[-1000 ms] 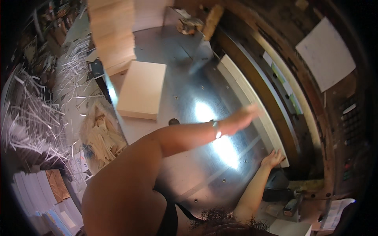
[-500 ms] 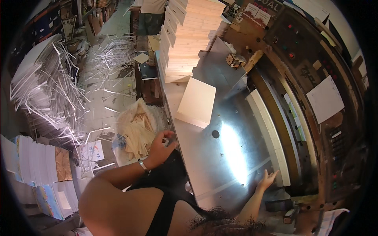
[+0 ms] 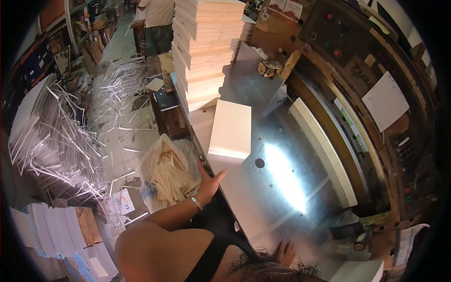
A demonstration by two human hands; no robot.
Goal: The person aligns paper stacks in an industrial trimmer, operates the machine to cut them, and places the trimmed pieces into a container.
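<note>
On the metal table of a paper cutter (image 3: 235, 202), a small block of cream paper (image 3: 231, 126) lies apart from both hands. Behind it rises a tall stack of similar cream paper blocks (image 3: 202, 61). My left hand (image 3: 210, 182) is open at the table's near left edge, thumb spread from the fingers, holding nothing; a metal band circles its wrist. Low in the picture, my right hand (image 3: 285, 254) rests close to the table's front, fingers apart and nothing in them; hair partly covers its arm.
A pale bar (image 3: 324, 150) runs along the machine's opening. Left of the table stands a sack of paper offcuts (image 3: 171, 176). Shredded strips (image 3: 56, 136) heap on the floor, with stacked books (image 3: 61, 230) nearer. Another person (image 3: 158, 19) stands far back. White sheets (image 3: 359, 271) lie lower right.
My right hand has come back from beside the pale bar toward the table's front. My left hand has shifted right, against the table edge. The view has tilted, and a person now shows behind.
</note>
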